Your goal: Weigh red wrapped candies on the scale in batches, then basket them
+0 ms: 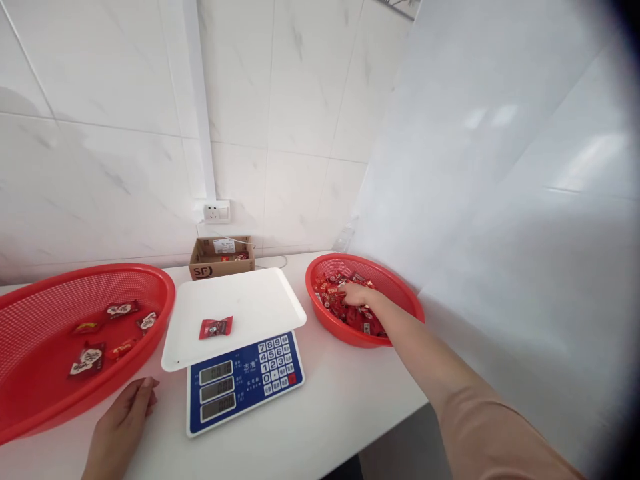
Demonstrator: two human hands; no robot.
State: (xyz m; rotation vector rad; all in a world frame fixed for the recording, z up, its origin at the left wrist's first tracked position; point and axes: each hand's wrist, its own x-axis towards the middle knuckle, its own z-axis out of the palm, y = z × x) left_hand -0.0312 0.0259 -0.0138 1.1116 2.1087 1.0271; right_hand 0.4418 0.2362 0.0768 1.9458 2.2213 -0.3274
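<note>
A pale tiled wall [300, 87] rises behind a white counter [335, 407]. Right of the frame's centre, the right hand [356, 295] reaches into the right red basket [404, 290], among many small red packets [357, 320]; its fingertips are hidden, so I cannot tell whether it grasps one. At lower left, the left hand [123, 417] is loosely curled beside the left red basket [30, 380]; whether it holds anything, I cannot tell. Left of centre, one packet [216, 327] lies on the scale's white tray [255, 290]
</note>
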